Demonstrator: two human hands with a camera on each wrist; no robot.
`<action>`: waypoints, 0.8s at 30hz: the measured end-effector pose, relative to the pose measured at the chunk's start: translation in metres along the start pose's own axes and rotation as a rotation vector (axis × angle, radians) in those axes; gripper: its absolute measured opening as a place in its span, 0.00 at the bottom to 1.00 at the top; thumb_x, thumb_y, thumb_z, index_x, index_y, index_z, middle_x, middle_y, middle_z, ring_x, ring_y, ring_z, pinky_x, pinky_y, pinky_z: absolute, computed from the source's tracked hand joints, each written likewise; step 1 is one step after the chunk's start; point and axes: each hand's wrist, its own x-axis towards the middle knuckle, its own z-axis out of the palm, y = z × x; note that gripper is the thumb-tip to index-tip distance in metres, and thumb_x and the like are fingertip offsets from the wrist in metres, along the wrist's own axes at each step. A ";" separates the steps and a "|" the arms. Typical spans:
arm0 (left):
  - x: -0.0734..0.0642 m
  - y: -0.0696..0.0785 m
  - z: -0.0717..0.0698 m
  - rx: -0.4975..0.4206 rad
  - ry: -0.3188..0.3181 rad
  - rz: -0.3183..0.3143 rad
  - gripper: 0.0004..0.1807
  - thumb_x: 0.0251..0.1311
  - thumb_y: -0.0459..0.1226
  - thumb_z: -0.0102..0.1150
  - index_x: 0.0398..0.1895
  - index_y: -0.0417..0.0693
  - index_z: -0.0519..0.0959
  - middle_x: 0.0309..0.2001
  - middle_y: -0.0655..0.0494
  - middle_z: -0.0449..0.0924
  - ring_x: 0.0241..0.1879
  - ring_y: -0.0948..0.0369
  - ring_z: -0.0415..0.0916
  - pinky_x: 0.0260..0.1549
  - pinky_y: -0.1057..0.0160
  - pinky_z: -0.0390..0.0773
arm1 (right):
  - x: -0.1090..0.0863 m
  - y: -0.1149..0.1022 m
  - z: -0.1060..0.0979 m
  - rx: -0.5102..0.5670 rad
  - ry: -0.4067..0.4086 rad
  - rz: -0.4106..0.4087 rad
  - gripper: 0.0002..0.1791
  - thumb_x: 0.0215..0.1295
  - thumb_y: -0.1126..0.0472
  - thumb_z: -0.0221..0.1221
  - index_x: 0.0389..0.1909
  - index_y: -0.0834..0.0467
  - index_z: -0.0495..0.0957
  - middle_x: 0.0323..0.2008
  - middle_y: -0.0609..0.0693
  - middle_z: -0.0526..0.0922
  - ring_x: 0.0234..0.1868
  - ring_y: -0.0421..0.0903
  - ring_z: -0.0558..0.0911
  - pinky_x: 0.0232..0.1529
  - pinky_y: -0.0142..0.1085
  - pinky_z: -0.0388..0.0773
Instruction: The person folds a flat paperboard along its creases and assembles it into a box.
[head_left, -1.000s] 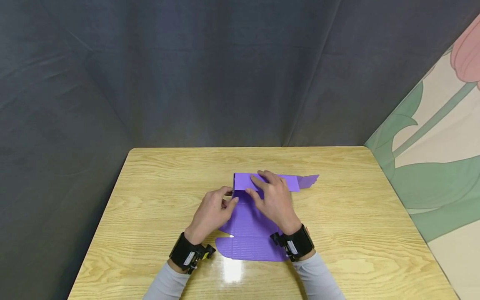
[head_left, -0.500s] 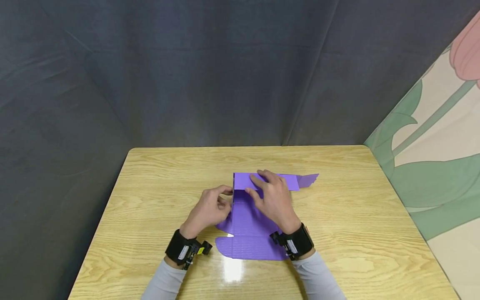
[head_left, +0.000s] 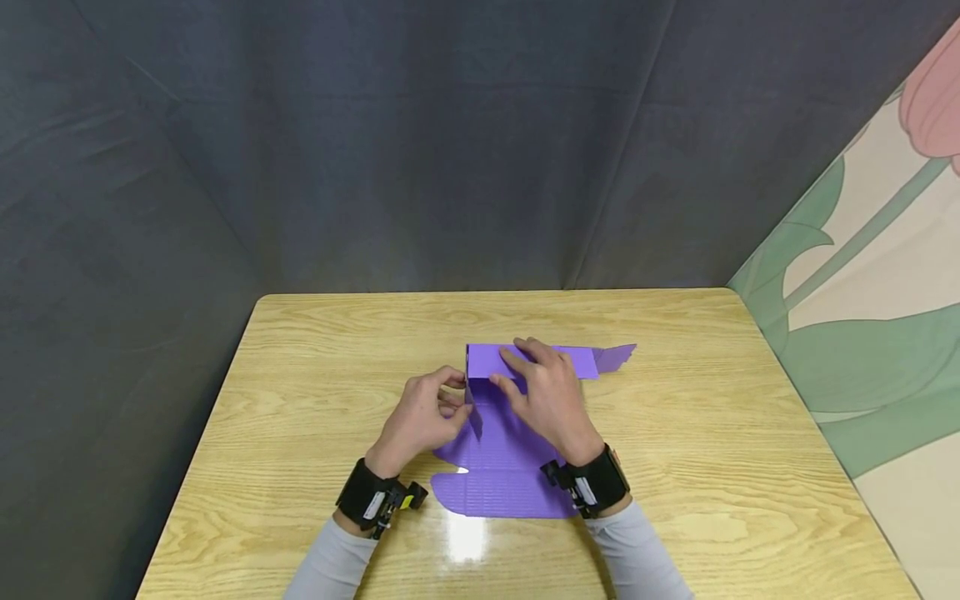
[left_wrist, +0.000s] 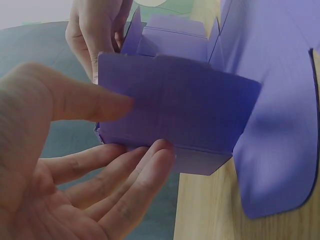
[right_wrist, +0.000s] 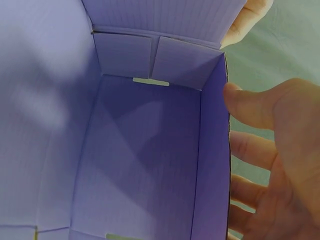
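Note:
A partly folded purple cardboard box (head_left: 517, 433) lies on the wooden table, its lid panel spread toward the person. My left hand (head_left: 422, 414) is at the box's left end. In the left wrist view its thumb lies on the face of an end flap (left_wrist: 185, 100), and the fingers are under the fold, so the flap is pinched between them. My right hand (head_left: 553, 400) rests on the long outer wall (head_left: 486, 362) with fingers spread. Seen from the right wrist, those fingertips touch the wall's outside, and two small tabs (right_wrist: 122, 54) stand inside the end, near a slot.
At the box's right end another flap (head_left: 615, 358) sticks out unfolded. A rounded lid flap (head_left: 502, 495) lies near the front. Wooden tabletop (head_left: 735, 467) surrounds the box, with a dark curtain (head_left: 450, 167) behind it and a floral cloth (head_left: 900, 358) at the right.
The left hand drew back slightly to the left, then returned to the right. The left end flap now shows angled out toward the person. The right hand has stayed in place.

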 end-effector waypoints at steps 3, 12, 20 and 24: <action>0.001 -0.001 0.002 0.007 0.012 0.000 0.17 0.60 0.32 0.74 0.52 0.40 0.83 0.49 0.43 0.88 0.42 0.53 0.91 0.41 0.62 0.91 | 0.000 0.002 -0.002 0.010 -0.014 -0.015 0.24 0.70 0.49 0.70 0.59 0.59 0.88 0.61 0.62 0.86 0.64 0.61 0.83 0.57 0.60 0.81; 0.003 -0.004 0.006 0.010 0.054 -0.021 0.17 0.61 0.34 0.76 0.51 0.41 0.83 0.46 0.46 0.89 0.43 0.56 0.90 0.42 0.61 0.91 | 0.000 0.005 -0.010 0.082 -0.085 -0.010 0.21 0.70 0.60 0.66 0.63 0.59 0.85 0.64 0.62 0.84 0.67 0.62 0.81 0.60 0.60 0.79; 0.006 -0.008 0.011 0.000 0.077 -0.028 0.18 0.60 0.34 0.78 0.50 0.41 0.81 0.43 0.48 0.87 0.40 0.59 0.89 0.39 0.68 0.89 | 0.000 0.006 -0.012 0.105 -0.095 -0.011 0.22 0.69 0.63 0.65 0.63 0.59 0.85 0.64 0.63 0.84 0.66 0.62 0.82 0.62 0.60 0.78; 0.007 -0.009 0.015 -0.001 0.090 -0.029 0.21 0.59 0.34 0.79 0.52 0.40 0.80 0.42 0.48 0.86 0.38 0.59 0.88 0.38 0.69 0.88 | 0.000 0.007 -0.013 0.118 -0.111 0.002 0.21 0.70 0.63 0.65 0.63 0.59 0.85 0.64 0.62 0.84 0.67 0.62 0.82 0.64 0.61 0.78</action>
